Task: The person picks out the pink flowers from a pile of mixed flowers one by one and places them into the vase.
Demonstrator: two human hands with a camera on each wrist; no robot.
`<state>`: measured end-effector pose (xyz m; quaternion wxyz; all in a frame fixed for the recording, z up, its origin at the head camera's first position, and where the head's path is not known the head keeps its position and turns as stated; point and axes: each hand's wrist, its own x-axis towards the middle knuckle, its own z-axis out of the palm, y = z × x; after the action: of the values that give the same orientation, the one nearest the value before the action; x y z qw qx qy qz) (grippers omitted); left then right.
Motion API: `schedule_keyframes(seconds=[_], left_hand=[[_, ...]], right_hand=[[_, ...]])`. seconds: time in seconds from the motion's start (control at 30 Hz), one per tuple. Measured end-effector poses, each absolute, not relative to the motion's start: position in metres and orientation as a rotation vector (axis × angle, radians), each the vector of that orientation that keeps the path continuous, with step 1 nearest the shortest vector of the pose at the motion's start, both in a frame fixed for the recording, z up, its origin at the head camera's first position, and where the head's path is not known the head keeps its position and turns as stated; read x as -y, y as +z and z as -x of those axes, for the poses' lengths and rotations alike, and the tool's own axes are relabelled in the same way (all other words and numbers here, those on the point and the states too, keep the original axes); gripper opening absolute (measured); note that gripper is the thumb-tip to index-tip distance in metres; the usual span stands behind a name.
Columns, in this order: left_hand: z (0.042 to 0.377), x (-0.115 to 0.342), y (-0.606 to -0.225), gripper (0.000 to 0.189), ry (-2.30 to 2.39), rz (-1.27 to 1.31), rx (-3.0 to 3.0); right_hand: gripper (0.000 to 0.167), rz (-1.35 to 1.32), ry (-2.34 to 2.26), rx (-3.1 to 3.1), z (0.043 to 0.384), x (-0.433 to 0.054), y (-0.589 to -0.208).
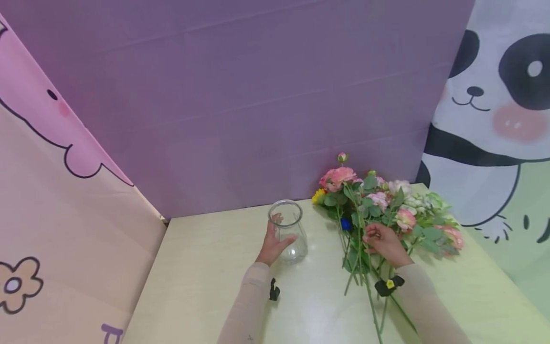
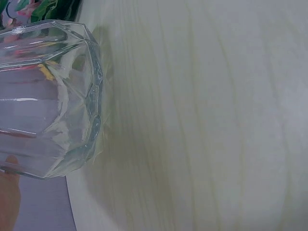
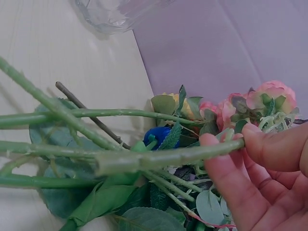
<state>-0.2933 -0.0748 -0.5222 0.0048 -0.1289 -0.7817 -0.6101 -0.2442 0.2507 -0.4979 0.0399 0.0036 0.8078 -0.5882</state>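
Note:
A clear glass vase (image 1: 294, 241) with a wide round rim stands on the table. My left hand (image 1: 273, 242) holds it from the left side, fingers behind and thumb across the front. The left wrist view shows the vase's faceted base (image 2: 94, 101) close on the tabletop, with part of my hand at the lower left. Over the pile of flowers, my right hand (image 1: 386, 244) pinches a green stem (image 3: 168, 156) between thumb and fingers. The stem's cut end points toward the left in the right wrist view. Which bloom belongs to this stem is hidden among the leaves.
Pink flowers (image 1: 339, 177), a yellow flower (image 1: 319, 196), a blue flower (image 1: 346, 224) and pale blooms lie heaped at the table's right, stems toward the front. A purple wall (image 1: 240, 119) backs the table (image 1: 197, 282). A panda panel (image 1: 477, 181) stands right.

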Motion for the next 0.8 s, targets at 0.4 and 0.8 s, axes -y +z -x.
schedule_keyframes(seconds=[0.4,0.8], left_hand=[[0.298,0.073,-0.526,0.082,-1.923,0.4,2.441],[0.305,0.074,-0.541,0.085,-1.925,0.39,2.415]], right_hand=[[0.032,-0.048,-1.883,-2.477,0.238,-0.249,-0.492],[0.036,0.111,-1.989,-2.502,0.235,-0.241,-0.48]])
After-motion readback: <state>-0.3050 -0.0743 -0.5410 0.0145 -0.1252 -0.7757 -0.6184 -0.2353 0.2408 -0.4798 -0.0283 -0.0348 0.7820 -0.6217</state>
